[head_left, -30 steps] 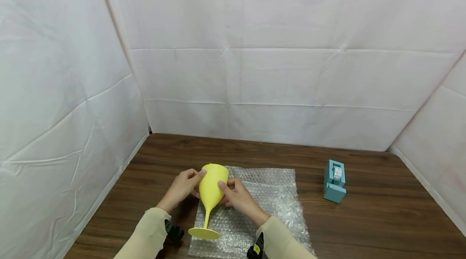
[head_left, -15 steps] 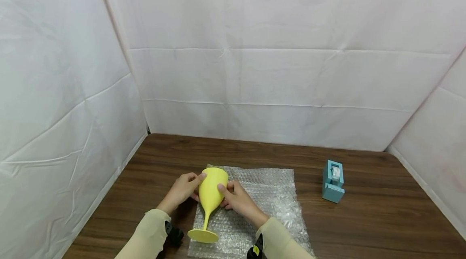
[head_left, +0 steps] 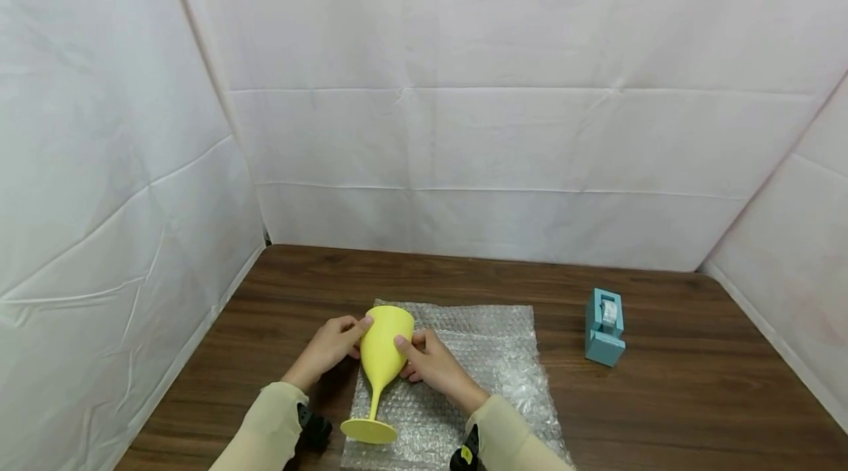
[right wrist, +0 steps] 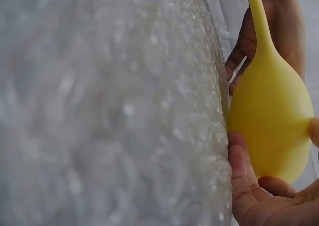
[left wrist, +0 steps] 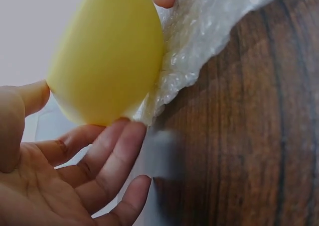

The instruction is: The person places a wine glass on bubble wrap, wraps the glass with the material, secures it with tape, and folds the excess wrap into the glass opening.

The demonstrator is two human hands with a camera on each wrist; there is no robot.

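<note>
A yellow wine goblet [head_left: 386,346] lies tilted over the left part of a bubble wrap sheet [head_left: 510,360], its rim toward the back and its round foot toward the person. My left hand [head_left: 330,347] grips the left side of its bowl near the rim, thumb on top and fingers below. On the right side of the bowl, my right hand [head_left: 435,369] grips it the same way. In the left wrist view, the bowl [left wrist: 109,52] rests against the fingertips, with the wrap's edge right beside it. The stem [right wrist: 259,27] shows in the right wrist view.
A blue tape dispenser [head_left: 604,329] with a roll of tape stands on the dark wooden table [head_left: 695,375] to the right of the wrap. White cloth walls [head_left: 464,140] enclose the table at the back and both sides.
The goblet has come down slightly toward the person over the past second, uncovering the wrap's far left corner. Both hands keep their hold on the bowl.
</note>
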